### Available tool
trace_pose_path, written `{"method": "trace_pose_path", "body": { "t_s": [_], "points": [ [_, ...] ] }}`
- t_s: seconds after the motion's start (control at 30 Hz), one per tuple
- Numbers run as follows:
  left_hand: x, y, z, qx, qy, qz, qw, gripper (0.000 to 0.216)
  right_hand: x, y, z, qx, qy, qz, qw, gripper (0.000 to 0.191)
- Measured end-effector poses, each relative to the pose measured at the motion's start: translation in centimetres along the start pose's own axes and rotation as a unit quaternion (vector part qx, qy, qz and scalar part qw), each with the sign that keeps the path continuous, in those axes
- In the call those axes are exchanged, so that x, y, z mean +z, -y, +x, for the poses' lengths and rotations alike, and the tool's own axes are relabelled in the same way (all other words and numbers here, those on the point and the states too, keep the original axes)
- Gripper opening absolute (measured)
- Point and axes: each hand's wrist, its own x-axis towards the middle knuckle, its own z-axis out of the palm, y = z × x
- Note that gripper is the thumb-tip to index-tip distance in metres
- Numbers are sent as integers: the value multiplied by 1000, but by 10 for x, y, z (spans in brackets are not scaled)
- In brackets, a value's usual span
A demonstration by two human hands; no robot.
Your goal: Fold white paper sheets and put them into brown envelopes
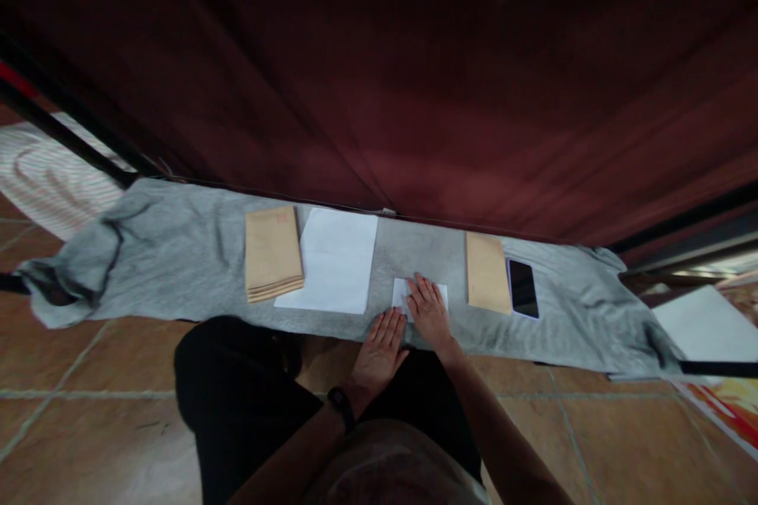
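Note:
A small folded-looking piece of white paper (443, 296) lies on the grey cloth near its front edge. My right hand (429, 311) rests flat on that paper with its fingers stretched out. Just left of it, my left hand (380, 349) is laid flat, fingers extended, its tips at the paper's lower left corner. A dark band (341, 407) circles my left wrist. Larger white sheets (340, 260) lie to the left, partly under a stack of brown envelopes (273, 251). One brown envelope (489, 272) lies right of my hands.
A phone (524, 289) with a dark screen lies beside the single envelope. Grey cloth (178, 252) covers the long narrow surface. Dark red fabric (379, 95) hangs along its far side. White board-like material (711, 323) is at the far right, and tiled floor (118, 426) lies below.

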Motion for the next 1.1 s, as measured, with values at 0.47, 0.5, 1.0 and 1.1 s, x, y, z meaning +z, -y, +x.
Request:
{"method": "trace_pose_path", "body": {
  "t_s": [0.47, 0.5, 1.0, 1.1],
  "points": [
    [-3, -2, -3, -5, 12, 12, 1000, 63, -13, 5, -34, -6, -4, 4, 1000, 51],
    [-2, -2, -3, -7, 13, 12, 1000, 62, -13, 10, -41, -26, 6, 7, 1000, 51],
    [-10, -7, 1, -6, 50, 10, 999, 71, -28, -12, -97, 6, 14, -56, 998, 55],
    [-14, -11, 11, -7, 48, 0, 999, 68, -28, -11, -100, 7, 14, -52, 999, 55]
  ]
}}
